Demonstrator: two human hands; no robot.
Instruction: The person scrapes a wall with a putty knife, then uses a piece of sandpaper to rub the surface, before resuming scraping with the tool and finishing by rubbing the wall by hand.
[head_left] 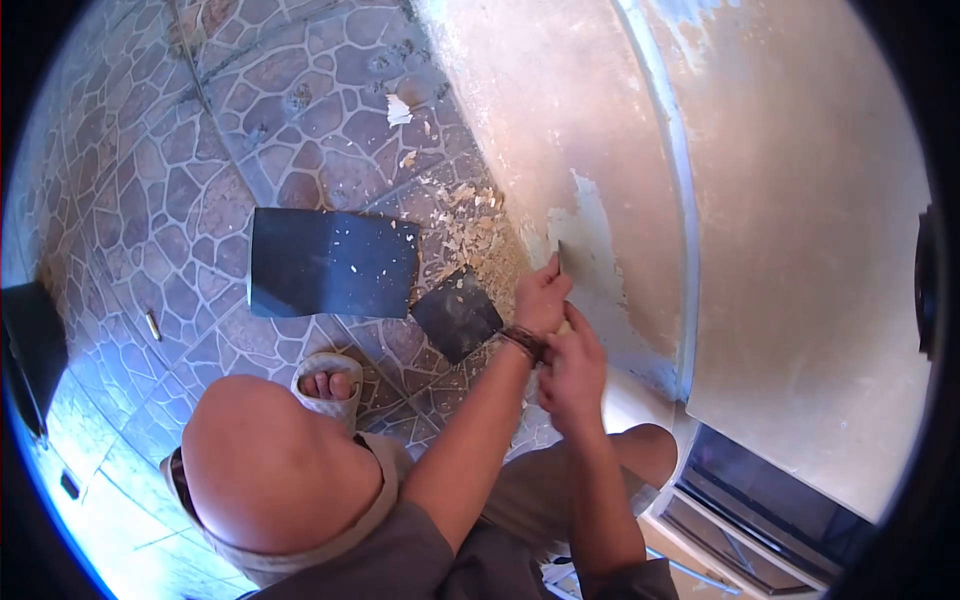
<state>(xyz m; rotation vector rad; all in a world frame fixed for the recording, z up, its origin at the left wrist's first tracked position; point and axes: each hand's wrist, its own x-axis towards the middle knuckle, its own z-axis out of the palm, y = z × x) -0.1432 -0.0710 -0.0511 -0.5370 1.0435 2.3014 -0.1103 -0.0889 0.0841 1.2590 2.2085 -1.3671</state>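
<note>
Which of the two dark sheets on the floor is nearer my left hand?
The smaller, squarish sheet: it lies nearer both the wall and your left hand, while the larger, oblong sheet lies farther from both.

Floor (225,120) at left, wall (790,260) at right — both hands between.
Larger sheet (320,265) left of centre, smaller sheet (457,318) at its lower right corner; flakes (468,228) above the smaller one, along the wall's foot. Left hand (542,300) just above right hand (575,375) in the frame, tool (560,257) at the left fingertips — foot (328,386) below the larger sheet.
</note>
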